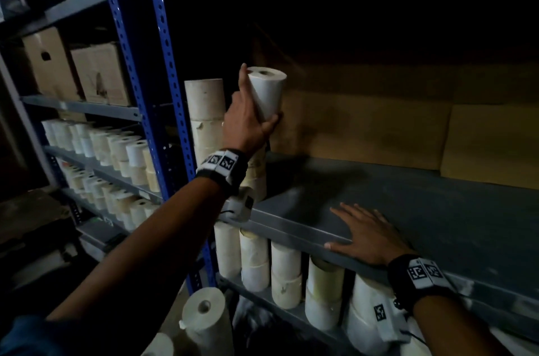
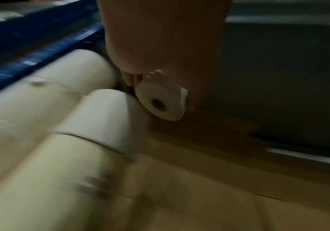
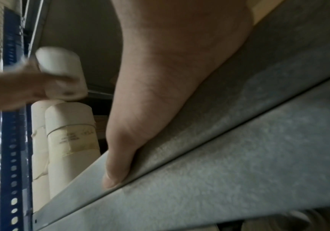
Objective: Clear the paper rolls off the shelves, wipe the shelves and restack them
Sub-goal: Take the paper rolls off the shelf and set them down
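The grey metal shelf [image 1: 408, 195] of a blue-posted rack [image 1: 163, 93] fills a dim storeroom, with brown cardboard [image 1: 379, 128] along its back. Two tall stacks of cream paper rolls [image 1: 205, 110] stand upright at its left end; more rolls [image 1: 285, 274] line the shelf below. The right hand [image 1: 369, 234] lies flat on the shelf's front edge, fingers spread and straight, holding nothing. The left hand [image 1: 248, 122] is wrapped round a white paper roll [image 1: 267, 90], raised above the stacks, long axis near upright, its core hole facing up.
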